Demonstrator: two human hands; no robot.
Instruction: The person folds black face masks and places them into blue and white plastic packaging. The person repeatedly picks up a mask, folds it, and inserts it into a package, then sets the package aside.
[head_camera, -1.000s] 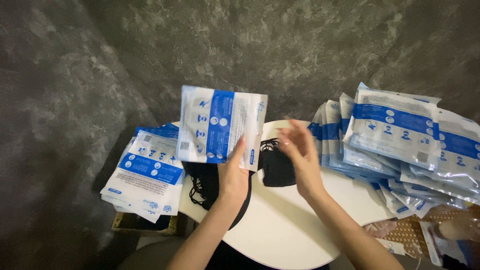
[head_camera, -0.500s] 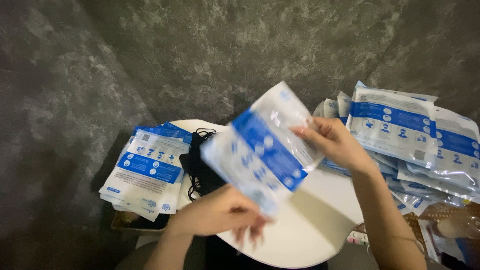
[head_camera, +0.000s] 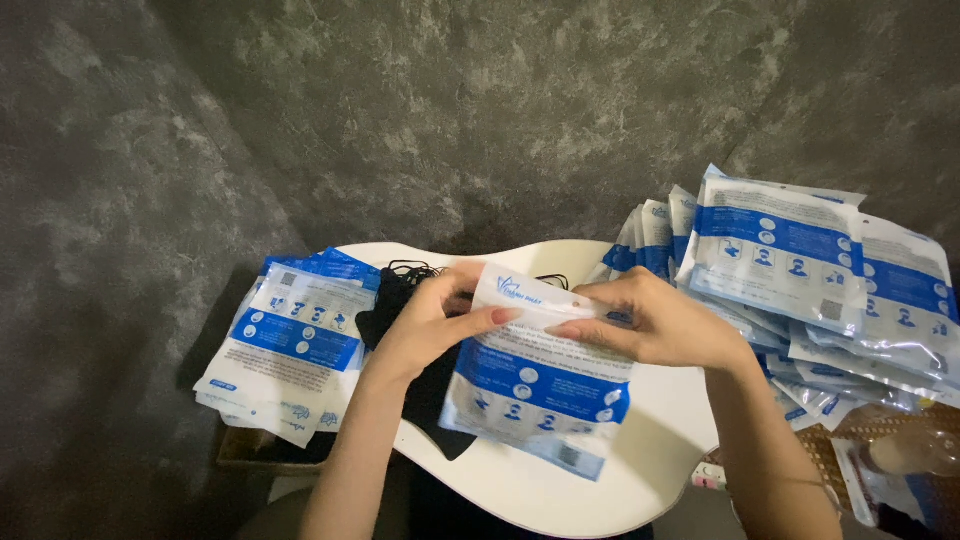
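— Two hands on one packet, that's what I have in front of me. My left hand (head_camera: 425, 325) and right hand (head_camera: 655, 325) both pinch the top edge of a blue-and-white plastic packet (head_camera: 540, 385), thumbs and fingertips closed on the white strip at its mouth, the rest of it hanging down over the white table (head_camera: 560, 490).

— Is it resting on anything?

— Its lower edge lies on or just above the tabletop; I can't tell which. Just behind my left hand there's a heap of black masks (head_camera: 400, 300), partly hidden by the wrist.

— So which step do you judge you're at?

— Working the mouth of the packet, I'd say: the fingers sit either side of the opening, close together. Whether the seal is parted or shut, I can't make out.

— And what does the next move ask for?

— A steady grip on both lips of the strip and a clean run along it, without creasing the film. The stack of packets (head_camera: 290, 345) sits at my left, the bigger pile of packets (head_camera: 800, 260) at my right, both well apart from my fingers.
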